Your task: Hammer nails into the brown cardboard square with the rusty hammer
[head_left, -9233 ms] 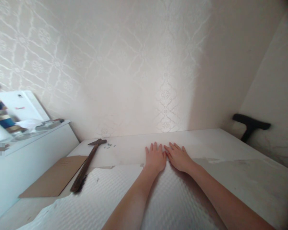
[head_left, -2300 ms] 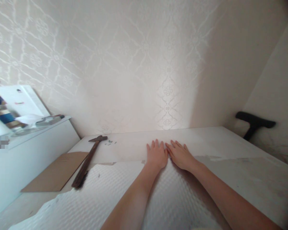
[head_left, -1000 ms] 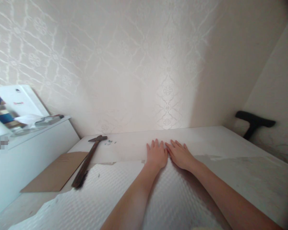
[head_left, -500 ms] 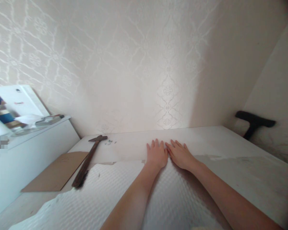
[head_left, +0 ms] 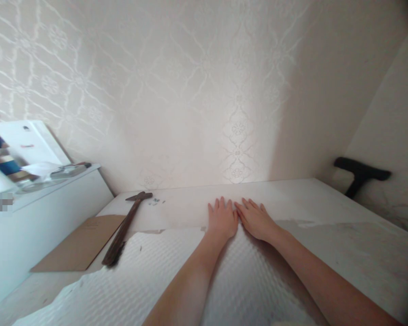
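My left hand (head_left: pixel 222 218) lies flat with its fingers spread, pointing toward the wall. Beside it, my right hand (head_left: pixel 256 218) is also flat and open, and the two thumbs meet or nearly meet. Both palms rest where the white textured sheet (head_left: pixel 163 258) borders the bare white surface (head_left: pixel 187 206). Neither hand holds anything. Off to the left, a hammer (head_left: pixel 127 226) with a dark wooden handle lies on the surface, its handle end on or against the sheet's edge. Several small metal bits (head_left: pixel 155 201) are scattered near the hammer head, too small to name.
A brown cardboard piece (head_left: pixel 85 242) lies left of the hammer, beside a white cabinet (head_left: pixel 61 213) topped with a white box (head_left: pixel 30 142) and clutter. Patterned wallpaper (head_left: pixel 190 99) covers the wall behind. At the right edge stands a black T-shaped handle (head_left: pixel 360 172).
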Available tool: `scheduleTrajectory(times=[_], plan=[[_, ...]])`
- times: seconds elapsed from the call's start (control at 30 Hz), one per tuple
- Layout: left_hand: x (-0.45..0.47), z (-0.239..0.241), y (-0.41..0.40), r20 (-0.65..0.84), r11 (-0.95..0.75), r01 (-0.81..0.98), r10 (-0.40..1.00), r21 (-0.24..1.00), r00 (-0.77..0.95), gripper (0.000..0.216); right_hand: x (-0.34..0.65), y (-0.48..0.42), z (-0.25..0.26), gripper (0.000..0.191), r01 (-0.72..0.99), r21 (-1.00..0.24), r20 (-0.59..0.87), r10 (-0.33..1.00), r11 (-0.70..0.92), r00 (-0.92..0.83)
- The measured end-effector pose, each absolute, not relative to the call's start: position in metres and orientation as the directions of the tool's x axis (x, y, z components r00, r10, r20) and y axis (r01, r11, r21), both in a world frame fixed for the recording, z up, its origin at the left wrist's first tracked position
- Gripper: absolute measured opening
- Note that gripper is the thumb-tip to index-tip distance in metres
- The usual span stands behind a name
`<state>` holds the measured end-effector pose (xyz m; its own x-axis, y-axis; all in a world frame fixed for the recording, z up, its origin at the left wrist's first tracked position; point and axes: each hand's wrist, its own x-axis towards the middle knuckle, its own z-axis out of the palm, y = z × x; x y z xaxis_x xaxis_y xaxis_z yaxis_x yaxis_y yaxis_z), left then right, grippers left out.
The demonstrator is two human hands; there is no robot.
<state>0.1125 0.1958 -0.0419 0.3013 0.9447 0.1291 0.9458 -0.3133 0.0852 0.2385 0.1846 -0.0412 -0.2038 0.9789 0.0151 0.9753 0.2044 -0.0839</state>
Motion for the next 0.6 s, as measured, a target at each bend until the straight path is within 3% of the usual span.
scheduleTrajectory(times=[0.6], plan=[[0.1125,-0.0412,0.1957,0.141,-0.315,0.945,0.943,0.091,0.301,0.051,0.2387,0.1852,-0.0425,0.053,0.976,-0.078,0.014,0.979,0.202,-0.202]])
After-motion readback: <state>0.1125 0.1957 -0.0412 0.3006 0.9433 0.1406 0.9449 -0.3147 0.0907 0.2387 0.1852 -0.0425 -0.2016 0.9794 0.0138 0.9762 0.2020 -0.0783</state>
